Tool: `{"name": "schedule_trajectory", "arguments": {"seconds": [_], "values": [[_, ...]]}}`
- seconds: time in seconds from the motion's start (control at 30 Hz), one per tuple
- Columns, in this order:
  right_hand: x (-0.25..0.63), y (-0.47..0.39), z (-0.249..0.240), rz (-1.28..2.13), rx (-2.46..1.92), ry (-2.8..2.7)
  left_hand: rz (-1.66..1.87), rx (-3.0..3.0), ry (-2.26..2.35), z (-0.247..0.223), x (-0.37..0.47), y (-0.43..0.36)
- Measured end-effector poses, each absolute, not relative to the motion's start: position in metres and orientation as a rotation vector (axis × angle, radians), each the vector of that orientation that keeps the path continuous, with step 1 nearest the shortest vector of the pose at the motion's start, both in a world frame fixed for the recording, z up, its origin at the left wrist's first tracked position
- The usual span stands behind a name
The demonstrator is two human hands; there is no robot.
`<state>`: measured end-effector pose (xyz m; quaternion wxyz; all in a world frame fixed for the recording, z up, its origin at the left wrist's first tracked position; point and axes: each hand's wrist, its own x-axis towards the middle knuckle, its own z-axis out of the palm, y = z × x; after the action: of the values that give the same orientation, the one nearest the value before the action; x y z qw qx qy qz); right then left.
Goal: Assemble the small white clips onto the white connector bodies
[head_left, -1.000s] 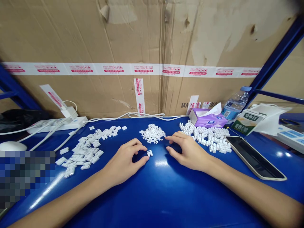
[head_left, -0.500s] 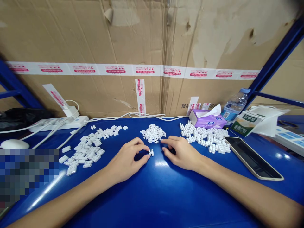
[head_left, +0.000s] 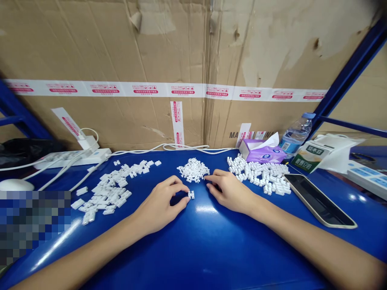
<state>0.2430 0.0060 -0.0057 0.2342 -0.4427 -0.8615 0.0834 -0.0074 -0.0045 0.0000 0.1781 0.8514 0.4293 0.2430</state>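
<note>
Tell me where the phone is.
In the head view, the phone lies at right on the table, in front of the green carton, its far end beside the rightmost white pile.

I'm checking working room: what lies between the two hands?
Head view: a small white piece at the left hand, then blue tabletop up to the right hand; a white pile sits just beyond.

A purple tissue pack (head_left: pixel 266 153) sits beside a plastic bottle (head_left: pixel 297 132).

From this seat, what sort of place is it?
Probably a small-parts work area: a blue tabletop bearing separate piles of white parts, with cardboard standing behind.
</note>
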Motion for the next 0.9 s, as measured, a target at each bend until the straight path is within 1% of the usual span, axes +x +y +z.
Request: {"name": "schedule_trajectory", "arguments": {"seconds": [0.3, 0.6, 0.9], "values": [[0.2439, 0.0081, -0.0076, 0.237, -1.179, -2.312, 0.695, 2.419, 1.203, 0.0003, -0.0068, -0.0068], [0.2454, 0.0092, -0.0063, 0.333, -1.083, -2.334, 0.688, 2.423, 1.193, 0.0006, -0.0071, -0.0065], [0.2471, 0.0122, -0.0101, 0.303, -1.051, -2.337, 0.698, 2.422, 1.196, 0.0019, -0.0047, -0.0083]]}}
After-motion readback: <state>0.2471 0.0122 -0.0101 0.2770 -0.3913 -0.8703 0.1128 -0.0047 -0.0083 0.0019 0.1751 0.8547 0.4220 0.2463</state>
